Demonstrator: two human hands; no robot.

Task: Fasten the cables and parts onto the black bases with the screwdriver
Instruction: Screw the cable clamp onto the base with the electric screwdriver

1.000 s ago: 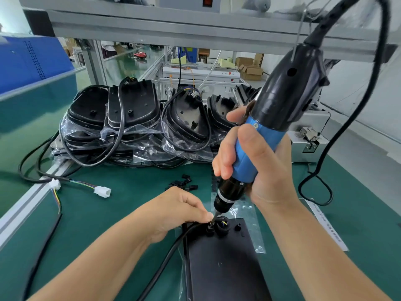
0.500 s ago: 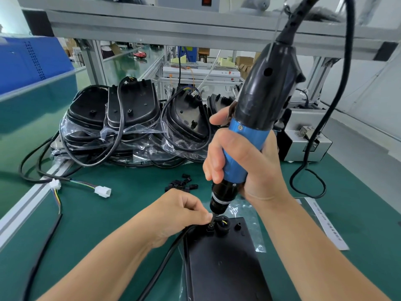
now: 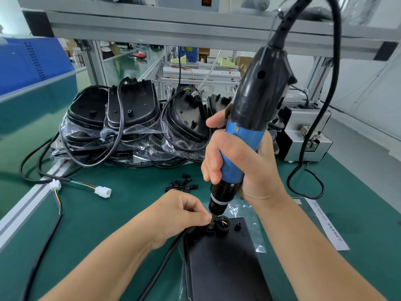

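Screwdriver (image 3: 243,135) tip meets a clamp on the base (image 3: 225,268), right hand (image 3: 243,168) wrapped round its grip. Left hand (image 3: 180,213) fingers (image 3: 195,217) pinch the cable (image 3: 165,259) beside it.

Blue bin (image 3: 32,61) far left; grey metal box (image 3: 308,135) right; paper label (image 3: 327,224).

Your screwdriver (image 3: 249,127) has a shiny black plastic top and a smooth blue plastic grip. The black base (image 3: 225,263) near you looks like matt plastic. The table (image 3: 97,224) wears a flat green mat (not shiny). Far left, the stacked bases (image 3: 121,114) are glossy, wrapped in crinkly clear plastic bags (image 3: 138,135). The frame (image 3: 152,25) above is dull grey metal.
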